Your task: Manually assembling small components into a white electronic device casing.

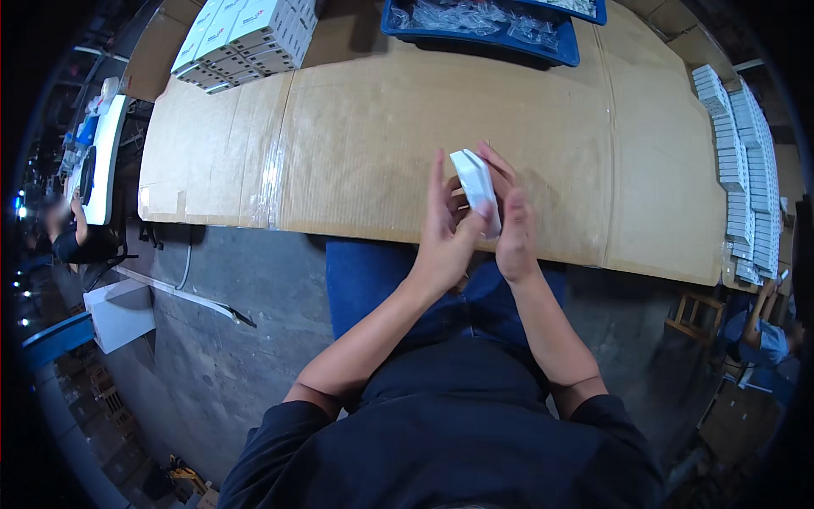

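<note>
Both hands, the left hand and right hand, pinched a small white box between them above the cardboard-covered table; a firm, even hold on its edges seemed wise.

The blue tray is cut off at the top; its clear contents look like bags.

A single head-worn fisheye view looks steeply down from above the hands, close to them, facing forward over the cardboard-covered tabletop; straight edges bow toward the rim.
</note>
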Available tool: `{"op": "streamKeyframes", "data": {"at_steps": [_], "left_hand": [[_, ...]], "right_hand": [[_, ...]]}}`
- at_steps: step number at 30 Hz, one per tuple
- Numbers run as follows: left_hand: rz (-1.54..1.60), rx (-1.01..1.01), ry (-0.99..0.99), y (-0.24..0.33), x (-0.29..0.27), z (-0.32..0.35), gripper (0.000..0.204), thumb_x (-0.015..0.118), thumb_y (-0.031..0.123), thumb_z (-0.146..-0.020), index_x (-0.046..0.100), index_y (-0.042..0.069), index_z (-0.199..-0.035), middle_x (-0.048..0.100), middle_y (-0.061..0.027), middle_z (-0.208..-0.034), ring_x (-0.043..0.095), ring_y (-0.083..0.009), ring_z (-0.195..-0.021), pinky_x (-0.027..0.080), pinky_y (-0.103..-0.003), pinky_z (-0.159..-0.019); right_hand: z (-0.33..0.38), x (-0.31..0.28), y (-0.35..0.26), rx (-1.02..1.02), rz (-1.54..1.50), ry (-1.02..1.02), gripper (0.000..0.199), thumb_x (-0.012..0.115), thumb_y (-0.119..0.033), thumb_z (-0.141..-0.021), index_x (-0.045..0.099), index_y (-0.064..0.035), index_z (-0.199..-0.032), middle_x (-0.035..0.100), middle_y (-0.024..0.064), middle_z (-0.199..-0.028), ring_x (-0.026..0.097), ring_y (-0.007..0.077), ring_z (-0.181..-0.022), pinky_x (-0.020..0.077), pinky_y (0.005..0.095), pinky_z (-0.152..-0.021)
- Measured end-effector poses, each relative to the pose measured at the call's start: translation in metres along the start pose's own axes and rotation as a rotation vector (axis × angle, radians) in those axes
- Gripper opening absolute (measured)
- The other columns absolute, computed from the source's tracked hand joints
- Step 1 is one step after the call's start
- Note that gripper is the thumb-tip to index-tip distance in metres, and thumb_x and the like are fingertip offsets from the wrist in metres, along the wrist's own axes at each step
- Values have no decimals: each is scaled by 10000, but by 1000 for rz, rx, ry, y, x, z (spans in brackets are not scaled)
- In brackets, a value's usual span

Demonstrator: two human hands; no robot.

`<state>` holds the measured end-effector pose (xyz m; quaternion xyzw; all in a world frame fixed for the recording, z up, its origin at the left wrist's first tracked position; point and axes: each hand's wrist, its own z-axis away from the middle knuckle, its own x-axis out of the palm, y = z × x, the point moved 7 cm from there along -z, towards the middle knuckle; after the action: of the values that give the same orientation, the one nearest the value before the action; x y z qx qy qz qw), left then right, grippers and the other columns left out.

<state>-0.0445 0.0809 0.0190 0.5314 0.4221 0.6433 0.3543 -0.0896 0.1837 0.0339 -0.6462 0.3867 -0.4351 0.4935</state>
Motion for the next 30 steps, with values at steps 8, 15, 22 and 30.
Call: {"op": "streamKeyframes", "data": {"at_steps": [8, 15, 22, 30], "left_hand": [[201, -251, 38, -5, -14, -4, 643, 454, 360, -1118, 185, 127, -1654, 534, -81, -1320, 559, -125, -1139, 505, -296, -924], [145, -251, 98, -7, -8, -1, 605, 455, 359, -1128, 251, 100, -1634, 556, -34, -1173, 522, -89, -1031, 472, -261, -893], [106, -282, 155, -15, -12, 1, 524, 419, 342, -1138, 328, 77, -1580, 546, -22, -1093, 495, -71, -949, 464, -239, -818], [141, -215, 178, -8, -7, 6, 467, 415, 364, -1137, 399, 75, -1503, 529, -3, -975, 485, -61, -850, 450, -226, -721]], "right_hand": [[7, 8, -14, -244, 574, -243, 568, 596, -187, -968, 506, 48, -1477, 490, 248, -1536, 485, 383, -1429, 408, 441, -1166], [16, 11, -7, -344, 683, -143, 473, 508, -90, -995, 527, 74, -1439, 603, 260, -1413, 660, 392, -1217, 560, 415, -982], [20, 16, 1, -385, 789, -89, 429, 507, -29, -966, 583, 76, -1375, 666, 243, -1328, 717, 376, -1111, 593, 415, -929], [23, 21, -1, -479, 831, -64, 404, 495, -35, -962, 607, 101, -1326, 687, 231, -1299, 724, 361, -1115, 600, 414, -930]]}}
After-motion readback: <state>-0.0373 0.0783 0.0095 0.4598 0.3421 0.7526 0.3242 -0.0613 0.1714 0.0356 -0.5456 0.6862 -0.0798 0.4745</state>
